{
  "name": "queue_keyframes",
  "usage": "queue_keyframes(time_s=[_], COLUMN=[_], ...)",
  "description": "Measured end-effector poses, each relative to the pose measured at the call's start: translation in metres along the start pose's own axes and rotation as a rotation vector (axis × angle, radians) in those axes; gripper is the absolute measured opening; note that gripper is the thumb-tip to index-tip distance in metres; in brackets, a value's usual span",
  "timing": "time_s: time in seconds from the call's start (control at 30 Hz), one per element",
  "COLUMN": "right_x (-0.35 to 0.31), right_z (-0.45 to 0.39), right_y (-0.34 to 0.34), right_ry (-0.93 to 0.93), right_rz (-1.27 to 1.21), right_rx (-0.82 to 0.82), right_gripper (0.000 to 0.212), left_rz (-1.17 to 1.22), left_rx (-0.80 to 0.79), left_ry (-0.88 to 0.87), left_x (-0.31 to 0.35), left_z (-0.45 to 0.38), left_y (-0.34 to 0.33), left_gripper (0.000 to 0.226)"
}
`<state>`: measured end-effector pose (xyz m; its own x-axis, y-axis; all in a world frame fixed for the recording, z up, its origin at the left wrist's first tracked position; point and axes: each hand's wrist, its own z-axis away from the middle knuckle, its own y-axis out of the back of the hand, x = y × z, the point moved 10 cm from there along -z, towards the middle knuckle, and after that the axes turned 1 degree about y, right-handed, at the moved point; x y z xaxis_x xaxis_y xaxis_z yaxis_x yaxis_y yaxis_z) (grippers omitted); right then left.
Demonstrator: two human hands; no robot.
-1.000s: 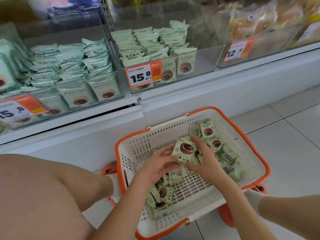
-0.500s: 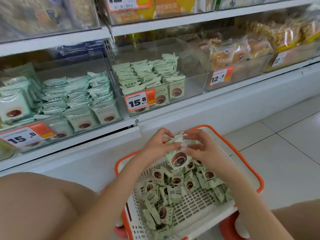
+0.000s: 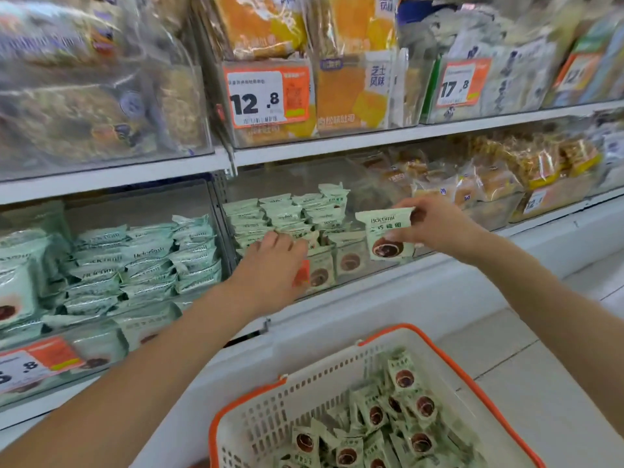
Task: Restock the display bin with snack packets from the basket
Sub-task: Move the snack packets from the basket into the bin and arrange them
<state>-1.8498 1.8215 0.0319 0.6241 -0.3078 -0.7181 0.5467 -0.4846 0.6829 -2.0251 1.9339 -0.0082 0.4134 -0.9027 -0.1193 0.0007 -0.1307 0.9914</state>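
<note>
The white basket with an orange rim (image 3: pixel 477 390) sits on the floor at the bottom, with several pale green snack packets (image 3: pixel 374 417) in it. On the lower shelf stands the clear display bin (image 3: pixel 354 275), holding stacked packets of the same kind (image 3: pixel 287 214). My left hand (image 3: pixel 270 265) reaches over the bin's front wall, its fingers curled down on a packet that is mostly hidden. My right hand (image 3: pixel 435 228) pinches one snack packet (image 3: pixel 385 234) by its top and side and holds it upright just in front of the bin's right part.
A neighbouring bin of teal packets (image 3: pixel 135 258) stands to the left, with a price tag (image 3: pixel 30 366) on its front. Bread bins (image 3: pixel 489 187) fill the shelf to the right and the shelf above, tagged 12.8 (image 3: pixel 266 96). Tiled floor (image 3: pixel 540 366) lies right of the basket.
Both hands rose from above the basket to the display bin. The left hand went over the bin's front; the right hand carried one packet up. The view tilted up toward the shelves.
</note>
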Motion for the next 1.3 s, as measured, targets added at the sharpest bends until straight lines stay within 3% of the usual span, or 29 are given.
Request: queue_keyframes(time_s=[0.1,0.23,0.43,0.67,1.07,1.3], right_x=[-0.016,-0.031,-0.005,0.006,0.040,0.040], right_z=[-0.053,-0.114,-0.176,-0.215,-0.241,-0.247], right_y=[0.012,0.011,-0.028,-0.069,-0.108,-0.101], right_ry=[0.037,0.124,0.149,0.194,0.205,0.121], right_rz=[0.141,0.318,0.734,1.084,1.081,1.033], right_rx=[0.101,0.207,0.098,-0.012,-0.083,-0.158], right_gripper=[0.030,0.030,0.032,0.049,0.070,0.057], left_rz=[-0.134,-0.064,-0.024,-0.032,-0.015,-0.016], left_rx=[-0.164,-0.110,-0.204,-0.124,-0.065,-0.035], left_ry=[0.038,0.013,-0.064,-0.083,-0.089,-0.097], left_x=[-0.018,-0.028,-0.035,-0.033,-0.033,-0.031], left_z=[-0.009,-0.027,-0.041,-0.044,-0.046,-0.047], left_y=[-0.034,-0.035,-0.050,-0.048,-0.047,-0.046], left_gripper=[0.060,0.032,0.043,0.042,0.040,0.038])
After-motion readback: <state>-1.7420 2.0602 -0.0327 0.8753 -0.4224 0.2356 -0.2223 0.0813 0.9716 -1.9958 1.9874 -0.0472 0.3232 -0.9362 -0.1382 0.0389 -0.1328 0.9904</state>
